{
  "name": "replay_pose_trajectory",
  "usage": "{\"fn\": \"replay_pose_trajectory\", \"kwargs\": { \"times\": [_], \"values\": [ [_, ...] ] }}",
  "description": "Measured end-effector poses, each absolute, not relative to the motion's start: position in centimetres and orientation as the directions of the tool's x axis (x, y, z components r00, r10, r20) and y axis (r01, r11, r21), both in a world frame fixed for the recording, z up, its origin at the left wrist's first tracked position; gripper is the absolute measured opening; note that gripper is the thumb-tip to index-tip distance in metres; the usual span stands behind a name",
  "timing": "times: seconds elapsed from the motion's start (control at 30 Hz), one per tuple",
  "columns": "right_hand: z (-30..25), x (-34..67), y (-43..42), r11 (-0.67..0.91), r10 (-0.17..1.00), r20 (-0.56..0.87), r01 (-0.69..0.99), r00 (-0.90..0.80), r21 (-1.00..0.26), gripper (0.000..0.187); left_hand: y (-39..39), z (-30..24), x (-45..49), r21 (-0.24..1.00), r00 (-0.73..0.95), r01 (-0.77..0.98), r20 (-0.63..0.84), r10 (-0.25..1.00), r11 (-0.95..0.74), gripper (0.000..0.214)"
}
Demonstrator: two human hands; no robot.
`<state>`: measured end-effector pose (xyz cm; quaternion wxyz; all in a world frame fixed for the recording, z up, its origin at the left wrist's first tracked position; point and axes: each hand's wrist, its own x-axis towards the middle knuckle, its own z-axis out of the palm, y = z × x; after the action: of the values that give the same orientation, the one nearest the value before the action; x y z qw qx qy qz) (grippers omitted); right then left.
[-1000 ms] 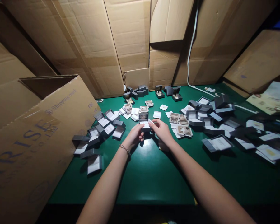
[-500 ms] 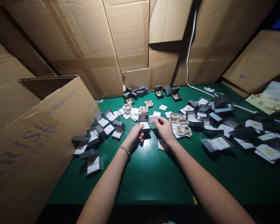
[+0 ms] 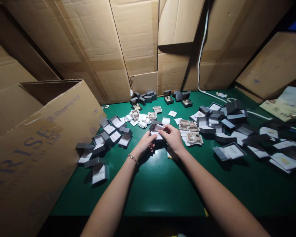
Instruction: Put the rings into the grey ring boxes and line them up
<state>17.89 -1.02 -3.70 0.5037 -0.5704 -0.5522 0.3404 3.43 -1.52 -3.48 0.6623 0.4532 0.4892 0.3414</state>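
Bare forearms entering from the bottom edge of the view, a thin chain bracelet (image 3: 132,159) on the left wrist. Nearest on the green bench (image 3: 143,197), the left hand (image 3: 145,144) and the right hand (image 3: 172,138) close together above a small open dark-grey jewellery box (image 3: 156,129). The right fingers (image 3: 164,130) closed in a pinch on a small white card (image 3: 158,127) at the mouth of the box; the left fingers (image 3: 154,136) curled against the box's near side, seemingly steadying it, though whether gripping or only touching is impossible to tell. Best handling, by judgement: box braced from one side, card held lightly by its edges, no pressure on the lid. Just beyond the hands, beige inserts (image 3: 151,115) and loose white cards (image 3: 165,120). Farther out, open boxes (image 3: 111,135) at left, a looser heap of boxes (image 3: 222,121) at right, and a dark cluster of boxes (image 3: 144,97) at the far edge. Behind everything, cardboard sheets (image 3: 135,39) and a white cable (image 3: 199,59). Box interior hidden behind the fingers; bench's left part blocked by a printed carton (image 3: 51,148); far-right heap lost in shadow and cut off by the frame.
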Motion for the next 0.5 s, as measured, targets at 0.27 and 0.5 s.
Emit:
{"fn": "replay_pose_trajectory", "kwargs": {
  "times": [0.27, 0.5],
  "values": [
    [-4.14, 17.48, -1.05, 0.16, 0.962, 0.189, 0.157, 0.196, -0.975, 0.018, -1.54, -3.48, 3.31, 0.95, 0.324, 0.087, -0.312, 0.893, 0.3, 0.032],
    [-4.35, 17.42, -0.93, 0.152, 0.95, 0.178, 0.119, 0.257, -0.981, 0.023, -1.59, -3.36, 3.29, 0.949, 0.326, 0.11, -0.315, 0.891, 0.295, 0.034]
  ]
}}
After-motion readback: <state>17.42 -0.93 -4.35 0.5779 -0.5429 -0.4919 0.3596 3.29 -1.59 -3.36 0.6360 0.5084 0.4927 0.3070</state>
